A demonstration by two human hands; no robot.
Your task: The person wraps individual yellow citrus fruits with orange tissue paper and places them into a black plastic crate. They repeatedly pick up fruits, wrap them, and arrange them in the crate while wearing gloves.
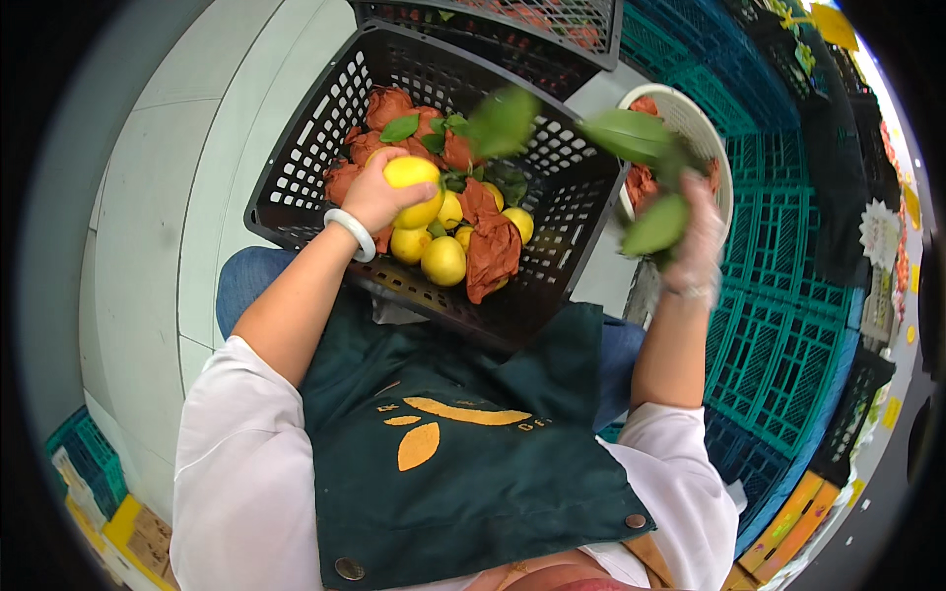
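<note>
My left hand (384,193) is closed around yellow citrus fruit (415,190) above a black plastic crate (584,244). My right hand (691,236), in a thin clear glove and blurred, grips a leafy sprig (654,225) between the crate and a white round basket (723,173). Inside the crate lie several yellow fruits (443,261), green leaves (400,128) and crumpled reddish-brown paper (492,247); paper-wrapped bundles (388,108) fill its far left part.
A second black crate (547,33) with reddish-brown paper stands beyond the first. Teal and blue plastic crates (776,318) line the right side. Pale floor tiles (159,221) stretch along the left. More crates and boxes (96,465) stand at the lower left.
</note>
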